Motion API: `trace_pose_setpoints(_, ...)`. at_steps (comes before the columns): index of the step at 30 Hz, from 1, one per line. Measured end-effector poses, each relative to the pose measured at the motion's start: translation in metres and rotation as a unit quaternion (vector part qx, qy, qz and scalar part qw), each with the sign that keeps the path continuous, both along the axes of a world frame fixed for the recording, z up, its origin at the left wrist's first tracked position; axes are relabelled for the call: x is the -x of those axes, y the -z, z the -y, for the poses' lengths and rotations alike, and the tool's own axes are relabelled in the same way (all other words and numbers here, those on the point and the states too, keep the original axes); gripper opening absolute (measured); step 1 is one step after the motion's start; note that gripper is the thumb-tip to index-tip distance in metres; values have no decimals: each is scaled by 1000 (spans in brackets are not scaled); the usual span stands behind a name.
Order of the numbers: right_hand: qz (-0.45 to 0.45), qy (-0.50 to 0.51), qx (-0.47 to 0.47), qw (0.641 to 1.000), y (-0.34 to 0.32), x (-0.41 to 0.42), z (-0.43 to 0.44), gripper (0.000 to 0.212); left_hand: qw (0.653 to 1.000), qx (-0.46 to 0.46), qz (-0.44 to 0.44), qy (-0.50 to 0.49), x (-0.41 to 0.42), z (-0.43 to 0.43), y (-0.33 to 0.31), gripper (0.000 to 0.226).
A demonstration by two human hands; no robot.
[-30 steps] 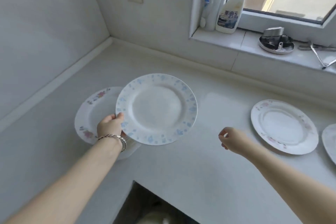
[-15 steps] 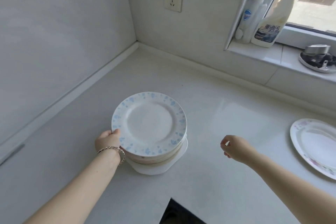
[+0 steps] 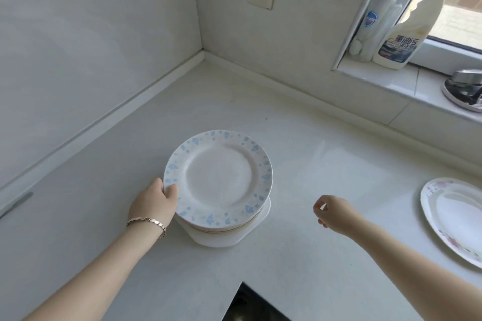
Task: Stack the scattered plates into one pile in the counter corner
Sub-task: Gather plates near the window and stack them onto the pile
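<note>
The blue-speckled plate (image 3: 218, 177), carried in the air a second earlier, had come down onto the pile (image 3: 221, 227), with the left hand (image 3: 152, 202) still pinching its near-left rim, thumb on top. So this plate looked stacked, though the pile stood well short of the counter corner (image 3: 206, 60). One pile with a squarish white bottom piece and one loose floral plate (image 3: 453, 216) showed, the latter beyond the right hand (image 3: 335, 214), whose fingers curled loosely, holding nothing.
</note>
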State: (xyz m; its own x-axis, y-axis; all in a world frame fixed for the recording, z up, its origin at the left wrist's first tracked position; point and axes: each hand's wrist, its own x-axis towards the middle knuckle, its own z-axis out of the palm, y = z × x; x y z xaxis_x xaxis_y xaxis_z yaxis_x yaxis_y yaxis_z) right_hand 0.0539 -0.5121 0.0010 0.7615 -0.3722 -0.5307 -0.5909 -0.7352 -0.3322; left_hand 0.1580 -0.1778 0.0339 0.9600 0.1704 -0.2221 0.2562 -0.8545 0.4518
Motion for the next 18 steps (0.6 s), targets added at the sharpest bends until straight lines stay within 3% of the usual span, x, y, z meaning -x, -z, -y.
trace_pose_setpoints(3, -7, -5, 2, 1000, 3, 2, 1, 14, 990, 128, -8, -60, -5, 9, 5, 24)
trace_pose_setpoints(6, -16, -13, 0, 1000, 5, 2, -2, 12, 934, 328, -13, -142, -6, 25, 8, 33)
trace_pose_setpoints(9, -14, -14, 0, 1000, 5, 0, -4, 12, 915, 361, 16, -177, -1, 31, 12, 38)
trace_pose_setpoints(14, -12, -18, -9, 1000, 7, 3, -10, 12, 939, 306, 5, -153, -4, 26, 16, 44)
trace_pose_setpoints(18, -20, -7, -16, 1000, 9, 14, -9, 13, 994, 53, 92, -36, 3, 40, 9, 60)
